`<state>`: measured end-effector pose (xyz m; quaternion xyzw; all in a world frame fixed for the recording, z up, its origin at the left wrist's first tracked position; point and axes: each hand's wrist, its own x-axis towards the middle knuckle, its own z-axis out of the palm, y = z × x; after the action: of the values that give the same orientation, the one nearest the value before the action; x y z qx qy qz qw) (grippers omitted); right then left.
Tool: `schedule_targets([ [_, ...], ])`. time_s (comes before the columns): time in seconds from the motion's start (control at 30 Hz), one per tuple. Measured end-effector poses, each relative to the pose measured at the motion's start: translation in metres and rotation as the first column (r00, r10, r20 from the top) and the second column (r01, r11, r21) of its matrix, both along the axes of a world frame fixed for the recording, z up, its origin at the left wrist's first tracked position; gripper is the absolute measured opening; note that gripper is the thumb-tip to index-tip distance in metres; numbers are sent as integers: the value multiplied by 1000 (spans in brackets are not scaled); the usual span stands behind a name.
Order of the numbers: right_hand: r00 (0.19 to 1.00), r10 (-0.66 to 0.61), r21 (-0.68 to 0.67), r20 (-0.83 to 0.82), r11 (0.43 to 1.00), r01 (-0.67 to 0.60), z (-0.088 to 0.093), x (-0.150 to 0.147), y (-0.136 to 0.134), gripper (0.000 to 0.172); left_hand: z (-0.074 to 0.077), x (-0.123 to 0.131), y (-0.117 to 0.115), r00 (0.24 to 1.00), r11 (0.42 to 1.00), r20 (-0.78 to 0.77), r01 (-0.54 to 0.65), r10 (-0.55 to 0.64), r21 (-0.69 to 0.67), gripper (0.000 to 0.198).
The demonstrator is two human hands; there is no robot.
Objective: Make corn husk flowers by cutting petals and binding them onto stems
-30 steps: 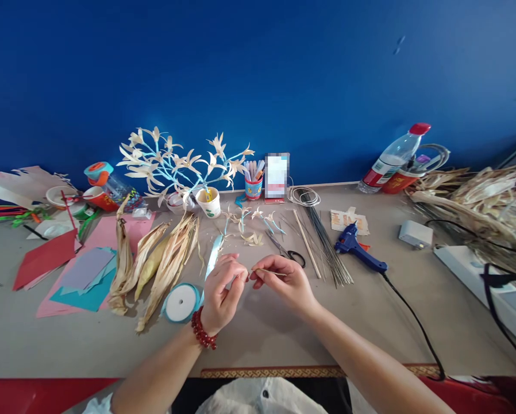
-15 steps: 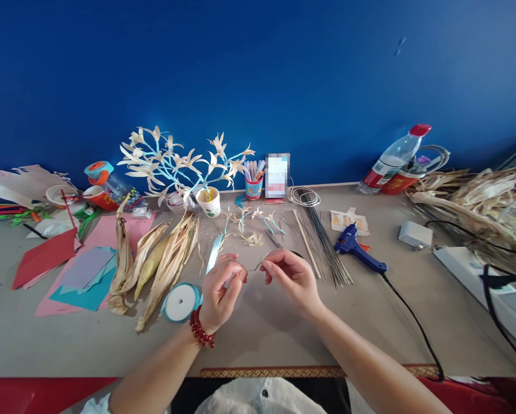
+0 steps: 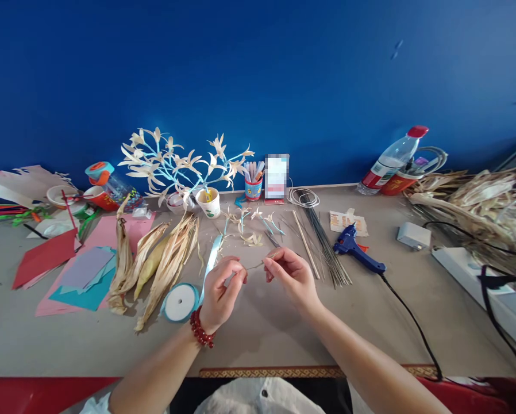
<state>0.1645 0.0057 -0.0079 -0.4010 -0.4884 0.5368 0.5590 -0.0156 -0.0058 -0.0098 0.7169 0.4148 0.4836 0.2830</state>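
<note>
Fingers [image 3: 279, 271] of the right hand [image 3: 295, 283] pinch a thin strand [image 3: 254, 266], and those of the left hand [image 3: 219, 290] are closed on it too, so it spans the short gap between the hands, above the table [image 3: 262, 342]. The tape roll [image 3: 184, 309] lies just beside the left wrist, near the husks [image 3: 168, 270]. Small flowers [image 3: 257, 214] lie beyond the hands; to their right are a stick [image 3: 307, 244], wires [image 3: 329, 247] and a glue gun [image 3: 361, 252].

On my remote feed I watch the left hand [image 3: 222, 287] and right hand [image 3: 292, 280] pinch a thin strand [image 3: 254, 267] between them, ribbon roll [image 3: 180, 310] near the left, glue gun [image 3: 361, 252] off right.
</note>
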Motion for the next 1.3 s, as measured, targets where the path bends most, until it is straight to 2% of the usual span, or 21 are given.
schedule_targets([
  [0.1,999,3,-3,45,1000,-3,-1,0,1,27,6,-1,3,1000,999,-21,5,-6,-43,16],
  [0.23,999,25,-2,40,1000,-25,-5,-4,-1,25,8,3,3,986,991,-157,-29,49,128,17],
  [0.33,999,46,-9,26,999,-45,-6,-7,-2,24,4,7,2,975,981,-210,-32,73,194,9],
  [0.47,1000,16,-49,24,999,-15,-4,-6,-1,22,0,6,3,977,964,-180,-64,114,258,12],
  [0.7,998,-33,-76,54,996,37,-3,-4,1,23,-3,4,5,972,921,-192,-51,135,387,30],
  [0.83,999,-17,-93,46,995,22,-1,-3,0,25,-3,4,5,965,910,-231,-20,126,414,29],
  [1.0,999,-4,-97,40,995,8,0,-3,1,26,-2,2,5,975,950,-191,-47,111,309,20],
  [1.13,997,17,-24,75,1000,-16,-3,-3,2,24,-7,1,4,995,995,-72,-66,71,74,12],
  [1.23,995,33,10,97,999,-34,-5,-4,2,23,-9,1,3,996,993,58,-54,61,-107,7],
  [1.3,993,38,23,108,999,-41,-6,-3,2,23,-8,1,3,997,988,67,-36,46,-151,8],
])
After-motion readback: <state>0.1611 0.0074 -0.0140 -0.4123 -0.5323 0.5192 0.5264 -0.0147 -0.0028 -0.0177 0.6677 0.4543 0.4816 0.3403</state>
